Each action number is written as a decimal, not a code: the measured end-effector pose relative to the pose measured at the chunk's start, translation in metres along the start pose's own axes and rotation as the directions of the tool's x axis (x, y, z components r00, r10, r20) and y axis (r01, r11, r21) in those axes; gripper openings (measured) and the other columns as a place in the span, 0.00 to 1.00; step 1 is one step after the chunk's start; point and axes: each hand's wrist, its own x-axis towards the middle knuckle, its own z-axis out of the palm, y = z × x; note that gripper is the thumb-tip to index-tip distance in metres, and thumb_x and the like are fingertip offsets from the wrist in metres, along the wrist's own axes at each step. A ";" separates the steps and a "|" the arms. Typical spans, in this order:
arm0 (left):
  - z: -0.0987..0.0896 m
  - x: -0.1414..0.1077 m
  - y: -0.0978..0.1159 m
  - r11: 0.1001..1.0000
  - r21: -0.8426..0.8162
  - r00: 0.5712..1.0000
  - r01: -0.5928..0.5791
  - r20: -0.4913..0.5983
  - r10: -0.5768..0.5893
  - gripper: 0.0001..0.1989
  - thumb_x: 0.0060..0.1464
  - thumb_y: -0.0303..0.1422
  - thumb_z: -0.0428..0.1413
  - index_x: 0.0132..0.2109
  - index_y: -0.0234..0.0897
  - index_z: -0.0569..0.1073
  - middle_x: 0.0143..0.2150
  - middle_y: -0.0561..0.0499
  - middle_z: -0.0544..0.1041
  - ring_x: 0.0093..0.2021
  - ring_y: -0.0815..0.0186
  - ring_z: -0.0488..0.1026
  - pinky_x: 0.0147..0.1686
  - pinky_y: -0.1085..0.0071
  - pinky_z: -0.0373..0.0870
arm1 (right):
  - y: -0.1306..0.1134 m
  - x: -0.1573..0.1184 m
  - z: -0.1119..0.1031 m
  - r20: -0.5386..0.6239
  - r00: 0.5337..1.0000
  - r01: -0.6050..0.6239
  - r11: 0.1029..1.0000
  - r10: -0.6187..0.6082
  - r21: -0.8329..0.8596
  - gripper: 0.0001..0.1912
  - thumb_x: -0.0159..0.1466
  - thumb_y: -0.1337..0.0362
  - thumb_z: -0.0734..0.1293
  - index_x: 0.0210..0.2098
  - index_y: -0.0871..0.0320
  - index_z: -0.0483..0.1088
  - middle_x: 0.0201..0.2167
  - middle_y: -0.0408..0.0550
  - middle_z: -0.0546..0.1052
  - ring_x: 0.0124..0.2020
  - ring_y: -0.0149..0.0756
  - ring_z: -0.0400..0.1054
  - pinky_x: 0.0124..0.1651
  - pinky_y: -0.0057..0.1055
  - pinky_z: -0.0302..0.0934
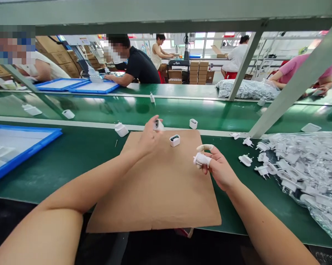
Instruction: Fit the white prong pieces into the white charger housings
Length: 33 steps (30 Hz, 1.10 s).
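Note:
My left hand point(150, 138) is closed on a white charger housing point(158, 125), above the far edge of a brown cardboard sheet point(166, 191). The housing is slightly blurred, with a dark opening on one side. Just right of that hand, an open white charger housing point(175, 140) stands on the cardboard, with circuit parts visible inside. Over the sheet's right edge, my right hand point(214, 162) wears pale finger covers on thumb and forefinger. It pinches a small white plug cap point(196, 159), partly hidden by the thumb.
A clear bag point(314, 176) spills white plug caps on the right. A blue-rimmed tray point(25, 147) lies left. Several chargers, including one housing point(193, 123), are along the green conveyor belt point(177, 108). A slanted metal post point(292, 77) rises at right; co-workers sit beyond.

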 end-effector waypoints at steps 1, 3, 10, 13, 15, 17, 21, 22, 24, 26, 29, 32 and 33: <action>0.002 -0.019 0.019 0.996 -0.060 0.993 -0.059 0.099 0.065 0.34 0.66 0.35 0.52 0.74 0.41 0.52 0.68 0.40 0.68 0.65 0.56 0.69 0.68 0.55 0.64 | 0.000 0.000 0.000 -0.022 1.000 0.004 1.000 -0.004 -0.006 0.17 0.59 0.57 0.74 0.45 0.53 0.71 0.28 0.41 0.77 0.27 0.31 0.64 0.29 0.29 0.53; 0.010 -0.052 0.053 0.976 -0.151 0.935 -0.156 0.295 0.195 0.33 0.66 0.34 0.52 0.75 0.42 0.52 0.68 0.40 0.68 0.67 0.55 0.67 0.69 0.54 0.62 | 0.002 0.000 0.001 -0.044 0.999 0.020 0.999 -0.022 -0.039 0.17 0.59 0.57 0.74 0.46 0.54 0.73 0.30 0.42 0.76 0.29 0.32 0.65 0.30 0.29 0.56; 0.037 -0.086 0.084 0.957 -0.280 0.754 -0.076 0.611 0.239 0.40 0.60 0.28 0.55 0.75 0.41 0.51 0.69 0.39 0.67 0.69 0.53 0.64 0.70 0.51 0.62 | 0.010 0.002 -0.004 -0.073 0.993 0.079 0.973 -0.097 -0.216 0.20 0.58 0.58 0.77 0.47 0.51 0.73 0.29 0.39 0.76 0.28 0.31 0.64 0.28 0.27 0.58; 0.036 -0.086 0.077 0.964 -0.266 0.852 0.007 0.507 0.133 0.40 0.55 0.37 0.65 0.71 0.40 0.59 0.69 0.39 0.66 0.70 0.49 0.61 0.70 0.48 0.61 | 0.008 0.003 -0.005 -0.081 0.993 0.060 0.966 -0.083 -0.253 0.16 0.58 0.55 0.77 0.43 0.54 0.76 0.34 0.45 0.80 0.30 0.32 0.69 0.30 0.29 0.63; 0.034 -0.085 0.074 0.962 -0.265 0.882 0.061 0.465 0.073 0.31 0.53 0.42 0.68 0.61 0.39 0.71 0.60 0.40 0.74 0.63 0.50 0.68 0.63 0.51 0.68 | 0.007 0.004 -0.004 -0.020 0.999 0.035 0.968 -0.042 -0.248 0.21 0.56 0.54 0.78 0.47 0.54 0.77 0.40 0.48 0.81 0.36 0.36 0.73 0.38 0.34 0.69; 0.035 -0.085 0.074 0.948 -0.309 0.885 0.078 0.459 0.077 0.17 0.55 0.41 0.66 0.49 0.38 0.76 0.49 0.43 0.79 0.53 0.54 0.73 0.54 0.57 0.73 | 0.008 0.004 -0.003 0.007 0.999 0.041 0.952 -0.040 -0.304 0.24 0.57 0.53 0.78 0.51 0.53 0.77 0.42 0.50 0.82 0.39 0.40 0.75 0.41 0.38 0.70; 0.041 -0.083 0.075 0.918 -0.392 0.899 0.057 0.419 0.123 0.12 0.56 0.36 0.65 0.46 0.37 0.79 0.43 0.46 0.81 0.47 0.59 0.75 0.49 0.62 0.73 | 0.012 0.002 0.001 -0.019 0.920 0.259 0.644 -0.391 -0.720 0.11 0.64 0.57 0.74 0.44 0.52 0.81 0.40 0.50 0.79 0.39 0.41 0.73 0.42 0.41 0.69; 0.042 -0.083 0.075 0.917 -0.393 0.901 0.065 0.418 0.115 0.12 0.56 0.36 0.65 0.46 0.37 0.79 0.43 0.46 0.81 0.47 0.59 0.75 0.49 0.62 0.73 | 0.013 0.000 0.002 0.034 0.880 0.317 0.533 -0.474 -0.785 0.08 0.65 0.59 0.73 0.43 0.51 0.81 0.41 0.50 0.79 0.41 0.42 0.73 0.45 0.42 0.69; 0.043 -0.083 0.074 0.916 -0.389 0.899 0.098 0.429 0.086 0.13 0.56 0.38 0.67 0.45 0.37 0.80 0.43 0.46 0.81 0.47 0.59 0.75 0.49 0.63 0.73 | 0.014 -0.001 0.004 0.157 0.827 0.406 0.381 -0.540 -0.830 0.07 0.67 0.62 0.72 0.45 0.50 0.81 0.43 0.49 0.80 0.45 0.43 0.73 0.48 0.42 0.69; 0.042 -0.083 0.073 0.910 -0.394 0.895 0.128 0.441 0.065 0.13 0.56 0.40 0.67 0.43 0.37 0.81 0.43 0.46 0.81 0.46 0.59 0.76 0.48 0.63 0.73 | 0.016 -0.002 0.006 0.234 0.806 0.447 0.299 -0.544 -0.843 0.09 0.68 0.65 0.71 0.47 0.49 0.80 0.42 0.47 0.82 0.45 0.43 0.72 0.48 0.41 0.69; 0.041 -0.083 0.073 0.903 -0.408 0.898 0.134 0.435 0.063 0.12 0.56 0.40 0.67 0.42 0.37 0.81 0.43 0.46 0.81 0.45 0.60 0.77 0.47 0.65 0.74 | 0.019 0.000 0.006 0.291 0.779 0.457 0.186 -0.556 -0.870 0.09 0.68 0.65 0.71 0.47 0.50 0.79 0.39 0.46 0.83 0.42 0.44 0.71 0.46 0.42 0.68; 0.040 -0.083 0.073 0.903 -0.412 0.900 0.125 0.430 0.072 0.12 0.56 0.40 0.67 0.42 0.37 0.81 0.43 0.46 0.80 0.45 0.61 0.77 0.47 0.65 0.74 | 0.019 0.003 0.005 0.309 0.774 0.446 0.129 -0.552 -0.886 0.06 0.68 0.66 0.71 0.44 0.51 0.80 0.38 0.46 0.83 0.40 0.43 0.70 0.43 0.42 0.67; 0.040 -0.083 0.074 0.903 -0.411 0.899 0.123 0.432 0.074 0.12 0.56 0.40 0.67 0.42 0.37 0.81 0.43 0.46 0.80 0.45 0.61 0.77 0.47 0.66 0.74 | 0.019 0.004 0.005 0.315 0.775 0.448 0.123 -0.548 -0.886 0.06 0.68 0.66 0.70 0.43 0.51 0.80 0.37 0.46 0.83 0.39 0.43 0.70 0.43 0.42 0.67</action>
